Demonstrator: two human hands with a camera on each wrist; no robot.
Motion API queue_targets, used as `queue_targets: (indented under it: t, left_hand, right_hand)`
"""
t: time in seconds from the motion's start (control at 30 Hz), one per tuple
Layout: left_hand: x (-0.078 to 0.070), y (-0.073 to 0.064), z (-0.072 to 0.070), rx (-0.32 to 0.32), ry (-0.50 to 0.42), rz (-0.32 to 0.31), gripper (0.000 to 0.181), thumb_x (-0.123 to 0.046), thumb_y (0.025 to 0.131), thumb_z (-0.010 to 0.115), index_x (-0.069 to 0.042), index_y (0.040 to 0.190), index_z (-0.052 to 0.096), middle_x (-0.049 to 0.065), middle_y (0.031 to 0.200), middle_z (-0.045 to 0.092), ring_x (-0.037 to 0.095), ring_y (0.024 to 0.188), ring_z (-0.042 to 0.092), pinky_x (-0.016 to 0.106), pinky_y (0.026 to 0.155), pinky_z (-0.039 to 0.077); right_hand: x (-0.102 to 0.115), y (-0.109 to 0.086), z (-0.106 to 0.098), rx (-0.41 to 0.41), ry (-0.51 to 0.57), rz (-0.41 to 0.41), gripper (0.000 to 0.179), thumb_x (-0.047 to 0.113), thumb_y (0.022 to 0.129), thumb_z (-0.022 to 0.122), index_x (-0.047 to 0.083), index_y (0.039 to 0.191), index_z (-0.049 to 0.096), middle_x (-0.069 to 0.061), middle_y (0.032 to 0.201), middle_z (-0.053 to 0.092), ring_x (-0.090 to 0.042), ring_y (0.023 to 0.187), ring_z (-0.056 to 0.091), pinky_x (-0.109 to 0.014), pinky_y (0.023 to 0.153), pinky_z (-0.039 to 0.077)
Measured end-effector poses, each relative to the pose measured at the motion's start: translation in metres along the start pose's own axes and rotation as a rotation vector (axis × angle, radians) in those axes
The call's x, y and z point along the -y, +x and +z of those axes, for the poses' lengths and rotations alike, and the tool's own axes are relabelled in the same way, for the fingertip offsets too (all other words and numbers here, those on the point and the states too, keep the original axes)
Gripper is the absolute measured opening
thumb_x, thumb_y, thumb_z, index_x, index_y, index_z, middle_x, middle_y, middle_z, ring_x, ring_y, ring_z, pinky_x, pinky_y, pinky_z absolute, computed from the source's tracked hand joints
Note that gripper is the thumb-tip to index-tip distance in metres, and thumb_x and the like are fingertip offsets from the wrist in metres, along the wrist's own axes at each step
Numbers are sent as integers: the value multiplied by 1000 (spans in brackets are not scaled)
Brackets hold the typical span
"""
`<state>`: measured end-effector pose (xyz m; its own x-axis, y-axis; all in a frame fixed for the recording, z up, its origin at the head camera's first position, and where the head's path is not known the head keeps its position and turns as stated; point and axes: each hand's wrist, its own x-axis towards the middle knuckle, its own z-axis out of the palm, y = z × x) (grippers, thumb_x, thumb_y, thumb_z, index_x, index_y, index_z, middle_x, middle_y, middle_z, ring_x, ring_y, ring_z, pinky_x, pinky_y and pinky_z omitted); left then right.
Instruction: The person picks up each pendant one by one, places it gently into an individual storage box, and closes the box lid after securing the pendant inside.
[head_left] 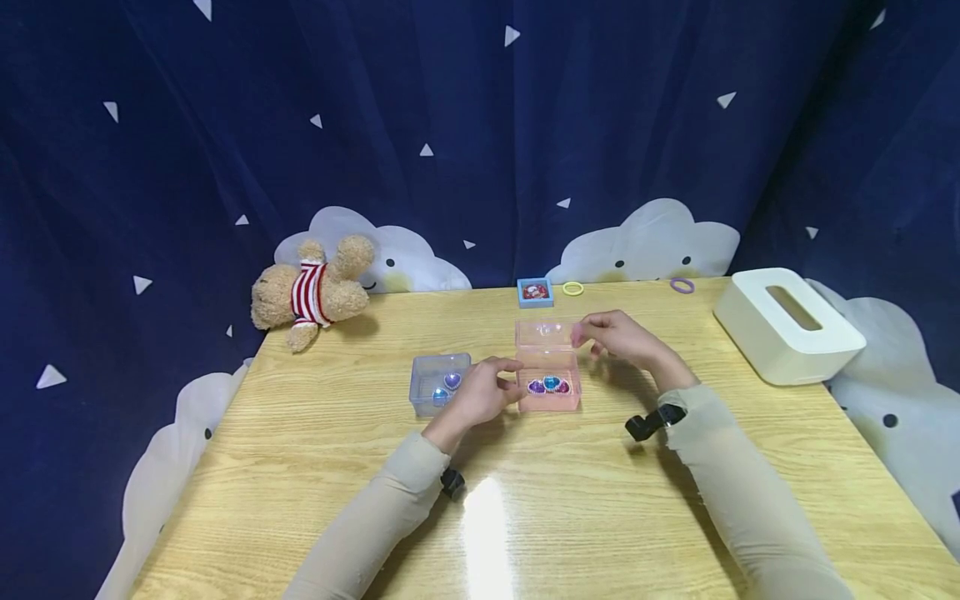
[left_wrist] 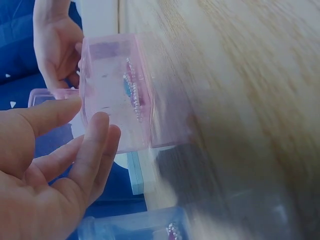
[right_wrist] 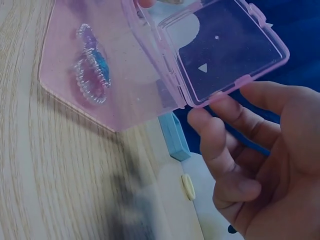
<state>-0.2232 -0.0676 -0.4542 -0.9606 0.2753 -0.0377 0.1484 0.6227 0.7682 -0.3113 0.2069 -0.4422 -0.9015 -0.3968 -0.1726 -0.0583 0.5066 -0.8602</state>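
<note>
A see-through pink plastic box (head_left: 549, 402) stands on the table with its hinged lid (right_wrist: 230, 50) raised. Inside lie a purple, a blue and a red gem (head_left: 551, 382) with beaded silvery rims. My right hand (head_left: 618, 337) pinches the lid's edge between thumb and fingers. At the box's left side, my left hand (head_left: 483, 390) rests fairly straight fingertips (left_wrist: 97, 125) against the wall, the thumb near the rim. Left of that hand, partly behind it, is a clear bluish box (head_left: 430, 375) holding a purple gem (head_left: 452, 381) and a blue gem (head_left: 440, 397).
At the back are a small light-blue framed square (head_left: 523, 292), a yellow ring (head_left: 573, 288) and a purple ring (head_left: 682, 286). A teddy bear (head_left: 307, 293) in a striped shirt lies back left. A white tissue box (head_left: 772, 337) stands at the right, before a dark blue curtain (head_left: 450, 83).
</note>
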Motion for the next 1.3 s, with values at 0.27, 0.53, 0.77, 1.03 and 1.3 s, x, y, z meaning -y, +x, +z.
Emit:
queue_targets:
  t: [0.27, 0.53, 0.77, 1.03, 1.3]
  left_hand:
    - [0, 0, 0, -6, -2, -2, 45, -16, 87, 77, -8, 130, 65, 13, 135, 62, 19, 94, 73, 25, 73, 59]
    - [-1, -1, 0, -10, 12, -20, 47, -17, 87, 78, -6, 131, 64, 12, 135, 63, 19, 96, 73, 25, 75, 59]
    - [-2, -3, 3, -23, -8, -33, 48, -15, 87, 77, -5, 132, 61, 11, 123, 70, 20, 95, 74, 27, 76, 60]
    - [-4, -4, 2, 12, -97, -41, 79, -10, 83, 80, -7, 152, 40, 14, 130, 66, 22, 100, 72, 25, 80, 60]
    - [-3, -3, 1, 6, -50, 5, 62, -16, 89, 74, -5, 145, 50, 15, 126, 68, 25, 101, 73, 28, 80, 60]
  right_hand:
    - [-2, -2, 2, 45, -83, -1, 27, 27, 101, 58, 7, 114, 70, -12, 113, 69, -33, 89, 66, -42, 79, 56]
    - [-2, -4, 4, 62, -150, -23, 29, 28, 97, 65, 7, 116, 71, -9, 102, 72, -24, 75, 66, -38, 72, 54]
    - [-5, -4, 5, 61, -154, -35, 31, 26, 95, 66, 5, 118, 70, -8, 98, 72, -24, 73, 66, -34, 63, 51]
    - [-4, -4, 8, 38, -149, -26, 27, 20, 88, 74, 6, 111, 73, -19, 87, 71, -33, 73, 68, -31, 58, 51]
    - [-6, -4, 8, 44, -163, -59, 26, 17, 87, 74, 6, 111, 72, -14, 85, 73, -34, 74, 68, -29, 62, 50]
